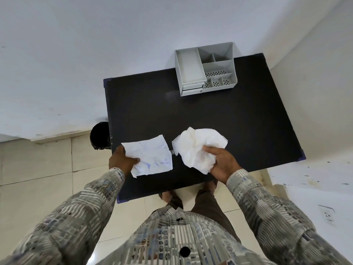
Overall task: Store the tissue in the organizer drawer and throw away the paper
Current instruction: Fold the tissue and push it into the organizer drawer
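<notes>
Two hands are both full near the counter's (238, 115) front edge: the left hand (122, 159) pinches the flat paper (150, 155), the right hand (221, 161) clutches the crumpled tissue (196, 148). Toward the far right corner stands the organizer (206, 69), its drawers (192, 88) shut and facing the person, nearer the right hand. Off the front-left corner stands the bin (100, 135), beside the left hand.

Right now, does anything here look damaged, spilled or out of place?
Nothing is spilled. The paper in the left hand is creased, with a torn-looking lower corner. The tissue in the right hand is crumpled and faintly yellowish. The organizer stands upright on the table.
</notes>
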Tool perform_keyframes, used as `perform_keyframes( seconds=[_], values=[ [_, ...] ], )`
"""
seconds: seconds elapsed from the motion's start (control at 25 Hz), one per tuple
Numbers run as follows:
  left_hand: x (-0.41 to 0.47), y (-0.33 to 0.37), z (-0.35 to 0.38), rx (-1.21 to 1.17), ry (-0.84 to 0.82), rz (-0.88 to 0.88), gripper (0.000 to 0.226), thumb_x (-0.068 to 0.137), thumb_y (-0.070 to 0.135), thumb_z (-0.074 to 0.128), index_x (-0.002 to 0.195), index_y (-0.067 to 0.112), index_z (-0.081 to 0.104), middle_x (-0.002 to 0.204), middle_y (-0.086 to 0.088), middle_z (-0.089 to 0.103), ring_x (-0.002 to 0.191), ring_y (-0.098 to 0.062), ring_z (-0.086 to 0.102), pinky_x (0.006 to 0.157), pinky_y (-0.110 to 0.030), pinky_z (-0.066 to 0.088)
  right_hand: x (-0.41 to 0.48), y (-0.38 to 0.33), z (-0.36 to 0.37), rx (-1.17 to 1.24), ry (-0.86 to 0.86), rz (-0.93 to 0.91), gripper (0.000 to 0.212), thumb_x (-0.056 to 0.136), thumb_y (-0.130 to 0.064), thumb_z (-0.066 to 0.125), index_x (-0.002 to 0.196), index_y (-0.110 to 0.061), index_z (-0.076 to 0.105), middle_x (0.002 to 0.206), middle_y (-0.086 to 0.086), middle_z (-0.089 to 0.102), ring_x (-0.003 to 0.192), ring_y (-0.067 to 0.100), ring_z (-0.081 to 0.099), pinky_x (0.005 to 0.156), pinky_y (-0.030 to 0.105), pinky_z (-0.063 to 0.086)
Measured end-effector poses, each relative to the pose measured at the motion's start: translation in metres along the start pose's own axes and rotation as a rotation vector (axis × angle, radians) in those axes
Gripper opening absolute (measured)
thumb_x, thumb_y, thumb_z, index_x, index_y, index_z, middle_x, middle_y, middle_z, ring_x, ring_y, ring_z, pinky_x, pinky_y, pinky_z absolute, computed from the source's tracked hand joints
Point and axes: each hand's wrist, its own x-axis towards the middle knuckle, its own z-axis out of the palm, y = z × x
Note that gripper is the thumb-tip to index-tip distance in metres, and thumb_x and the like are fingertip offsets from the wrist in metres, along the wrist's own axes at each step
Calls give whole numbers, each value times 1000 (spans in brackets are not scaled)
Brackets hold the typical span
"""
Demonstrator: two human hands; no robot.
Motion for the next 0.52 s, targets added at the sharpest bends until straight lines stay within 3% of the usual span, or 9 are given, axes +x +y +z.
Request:
perform_keyframes(
  seconds=[0.16,0.28,0.4,0.52],
  values=[
    [-12,21,9,-29,136,-34,118,83,30,89,170,16,10,169,-22,33,152,-46,39,122,-57,37,-13,-20,12,-123,10,-89,26,94,-5,72,119,-11,75,117,11,81,111,33,75,102,53,58],
    [-25,50,17,-9,132,282,96,93,20,80,169,19,20,173,-14,32,157,-38,35,125,-55,35,-23,-42,22,-338,19,-152,31,91,-6,75,121,-14,75,116,9,80,112,34,74,96,53,60],
    [-36,94,13,-146,-257,420,93,89,-2,80,165,23,34,165,-9,46,150,-28,47,115,-43,49,-37,-77,33,-690,-18,-223,27,91,-11,75,118,-16,75,112,5,79,106,29,74,88,45,61],
    [-64,131,6,-141,-615,512,93,81,-9,84,156,31,45,149,1,62,133,-18,64,92,-21,59,-53,-119,49,-1107,-151,-240,26,92,-16,75,118,-17,75,110,2,78,102,21,73,91,39,59]
  ],
)
